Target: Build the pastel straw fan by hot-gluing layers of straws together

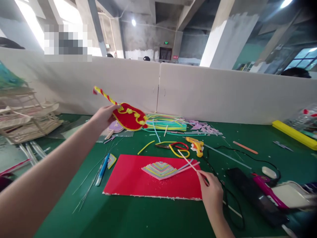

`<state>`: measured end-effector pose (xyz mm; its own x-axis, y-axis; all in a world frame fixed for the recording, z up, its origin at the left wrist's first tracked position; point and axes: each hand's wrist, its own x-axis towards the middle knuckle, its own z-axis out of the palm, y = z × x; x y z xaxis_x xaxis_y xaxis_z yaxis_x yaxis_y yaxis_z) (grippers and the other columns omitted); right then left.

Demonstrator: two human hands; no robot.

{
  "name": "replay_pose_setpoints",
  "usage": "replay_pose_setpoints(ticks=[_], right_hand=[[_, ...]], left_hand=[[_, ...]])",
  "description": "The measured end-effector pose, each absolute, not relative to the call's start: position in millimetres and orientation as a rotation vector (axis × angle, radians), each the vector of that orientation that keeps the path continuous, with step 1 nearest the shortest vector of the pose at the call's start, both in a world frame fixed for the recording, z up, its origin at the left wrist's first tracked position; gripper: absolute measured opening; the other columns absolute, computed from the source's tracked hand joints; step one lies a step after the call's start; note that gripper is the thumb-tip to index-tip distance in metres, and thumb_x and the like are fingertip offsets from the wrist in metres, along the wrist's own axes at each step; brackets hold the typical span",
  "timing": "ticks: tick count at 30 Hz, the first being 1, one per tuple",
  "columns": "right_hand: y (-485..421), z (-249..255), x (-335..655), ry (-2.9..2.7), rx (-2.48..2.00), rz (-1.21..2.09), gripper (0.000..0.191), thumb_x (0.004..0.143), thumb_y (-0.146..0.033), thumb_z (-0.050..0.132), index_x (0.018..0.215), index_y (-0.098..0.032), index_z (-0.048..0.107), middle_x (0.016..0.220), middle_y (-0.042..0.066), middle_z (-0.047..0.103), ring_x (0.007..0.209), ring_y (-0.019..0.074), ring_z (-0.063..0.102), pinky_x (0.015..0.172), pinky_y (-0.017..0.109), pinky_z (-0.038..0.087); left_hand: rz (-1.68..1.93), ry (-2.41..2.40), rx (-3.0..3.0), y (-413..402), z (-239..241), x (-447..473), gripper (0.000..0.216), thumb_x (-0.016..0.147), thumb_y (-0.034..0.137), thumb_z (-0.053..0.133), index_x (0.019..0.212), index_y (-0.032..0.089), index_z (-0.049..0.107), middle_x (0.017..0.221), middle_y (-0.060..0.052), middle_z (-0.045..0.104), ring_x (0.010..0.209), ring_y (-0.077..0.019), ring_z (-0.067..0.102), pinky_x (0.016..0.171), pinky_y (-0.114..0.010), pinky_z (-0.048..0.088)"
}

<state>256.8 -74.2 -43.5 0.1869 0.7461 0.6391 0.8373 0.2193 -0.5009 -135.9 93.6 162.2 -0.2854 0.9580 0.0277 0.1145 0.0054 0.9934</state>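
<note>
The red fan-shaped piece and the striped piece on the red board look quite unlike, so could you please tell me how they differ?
The red fan-shaped piece is held up in the left hand, while the striped piece lies on the red board. The fan-shaped piece is mainly red with yellow edging; the striped piece has V-shaped pastel bands. The fan-shaped piece has a twisted handle; the striped piece has strips extending from one side. Both include yellow.

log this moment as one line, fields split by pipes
left hand: holds red fan-shaped piece | right hand: holds pale strip | red board: striped piece on top | yellow glue gun: beyond board
</note>
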Motion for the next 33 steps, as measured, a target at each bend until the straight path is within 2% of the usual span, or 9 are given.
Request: replay_pose_setpoints(ticks=[3,5,8,11,14,20,23,28,33], right_hand=[[-76.6,-26.3,244.8,-1.412,-1.513,0.025,0.043,0.086,-0.052,0.055,0.099,-0.014,0.071,0.104,0.017,0.069,0.098,0.0288,0.062,0.086,0.046,0.049],[-82.9,-8.2,224.3,-1.278,-1.406,0.380,0.045,0.082,-0.054,0.059,0.104,-0.015,0.069,0.108,0.016,0.069,0.102,0.0277,0.063,0.090,0.045,0.050],[-96.0,21.7,185.6,-1.009,-1.150,0.977,0.057,0.081,-0.054,0.061,0.124,-0.018,0.058,0.118,0.014,0.067,0.110,0.0271,0.062,0.089,0.043,0.053],[-106.0,43.7,160.2,-0.889,-0.973,1.239,0.064,0.077,-0.054,0.066,0.129,-0.019,0.054,0.124,0.013,0.064,0.115,0.0282,0.060,0.087,0.042,0.056],[-107.8,51.7,160.1,-0.679,-0.952,1.286,0.063,0.073,-0.050,0.071,0.127,-0.021,0.054,0.125,0.010,0.063,0.112,0.0287,0.062,0.084,0.042,0.057],[-94.4,47.2,196.5,-0.443,-1.027,1.206,0.062,0.065,-0.047,0.079,0.117,-0.019,0.061,0.107,0.008,0.072,0.098,0.0289,0.068,0.080,0.042,0.057],[-86.8,43.0,205.7,-0.497,-1.109,1.229,0.058,0.061,-0.046,0.081,0.109,-0.018,0.065,0.099,0.008,0.074,0.093,0.0297,0.070,0.078,0.042,0.058],[-79.3,31.3,191.0,-0.751,-1.278,1.321,0.054,0.059,-0.052,0.080,0.100,-0.019,0.067,0.093,0.008,0.075,0.086,0.0305,0.071,0.073,0.042,0.058],[-74.8,19.7,173.4,-1.007,-1.407,1.324,0.049,0.066,-0.059,0.071,0.096,-0.021,0.068,0.092,0.009,0.074,0.085,0.0301,0.070,0.066,0.039,0.059]], left_hand=[[1.464,1.322,0.971,47.7,138.3,-96.7,0.021,0.086,0.023,0.053,0.103,0.010,0.057,0.096,-0.007,0.071,0.090,-0.0188,0.066,0.077,-0.029,0.054],[1.529,1.235,0.870,16.0,119.2,-66.0,0.016,0.081,0.027,0.058,0.094,0.017,0.056,0.089,-0.004,0.071,0.085,-0.0186,0.068,0.070,-0.027,0.055],[1.601,1.106,0.764,-28.2,94.6,-19.3,0.028,0.072,0.036,0.068,0.090,0.022,0.050,0.092,-0.001,0.070,0.087,-0.0185,0.069,0.068,-0.026,0.056],[1.618,0.961,0.659,-64.2,76.8,16.9,0.041,0.065,0.040,0.077,0.092,0.024,0.050,0.097,-0.002,0.069,0.093,-0.0216,0.069,0.074,-0.030,0.056],[1.589,0.915,0.668,-93.8,60.3,32.6,0.042,0.064,0.041,0.080,0.095,0.024,0.056,0.095,-0.002,0.071,0.097,-0.0220,0.068,0.080,-0.030,0.055],[1.113,0.896,1.244,-136.8,29.9,1.2,0.025,0.077,0.043,0.069,0.092,0.025,0.073,0.103,-0.008,0.072,0.103,-0.0275,0.066,0.090,-0.036,0.053],[1.087,0.996,1.223,-139.2,23.0,-20.8,0.028,0.082,0.048,0.062,0.095,0.026,0.073,0.103,-0.009,0.073,0.099,-0.0283,0.067,0.084,-0.038,0.056],[1.183,1.166,1.037,-115.5,17.1,-25.9,0.045,0.072,0.048,0.071,0.111,0.027,0.062,0.101,-0.009,0.072,0.094,-0.0287,0.069,0.076,-0.038,0.059],[1.132,1.299,0.891,-91.5,10.5,-18.5,0.060,0.064,0.047,0.075,0.118,0.028,0.058,0.091,-0.006,0.071,0.092,-0.0286,0.069,0.064,-0.035,0.061]])
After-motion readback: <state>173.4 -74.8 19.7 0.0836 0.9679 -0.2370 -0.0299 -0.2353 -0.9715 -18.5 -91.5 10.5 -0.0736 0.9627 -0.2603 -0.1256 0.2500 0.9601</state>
